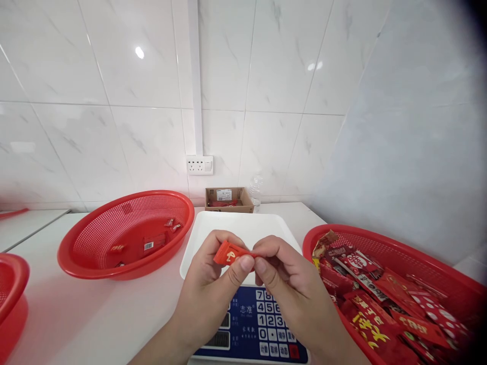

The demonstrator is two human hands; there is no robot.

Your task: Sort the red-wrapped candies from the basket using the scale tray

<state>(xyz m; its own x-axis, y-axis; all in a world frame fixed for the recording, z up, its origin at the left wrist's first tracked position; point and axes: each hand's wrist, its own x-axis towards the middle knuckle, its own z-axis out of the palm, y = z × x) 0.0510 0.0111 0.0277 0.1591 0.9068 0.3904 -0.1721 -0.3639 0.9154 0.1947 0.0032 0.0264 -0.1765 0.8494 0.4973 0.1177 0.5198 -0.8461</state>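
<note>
Left fingers (239,271), right fingers (268,275) — pinched around red packet (225,253).

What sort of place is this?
Probably a weighing or packing workroom: a white-and-blue electronic scale, a red perforated plastic basket of mostly red wrapped packets, and a white marbled tile wall.

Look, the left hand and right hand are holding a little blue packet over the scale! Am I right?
Almost! The little packet is red, not blue, as the head view shows. The left hand and right hand are indeed holding it over the scale.
</note>
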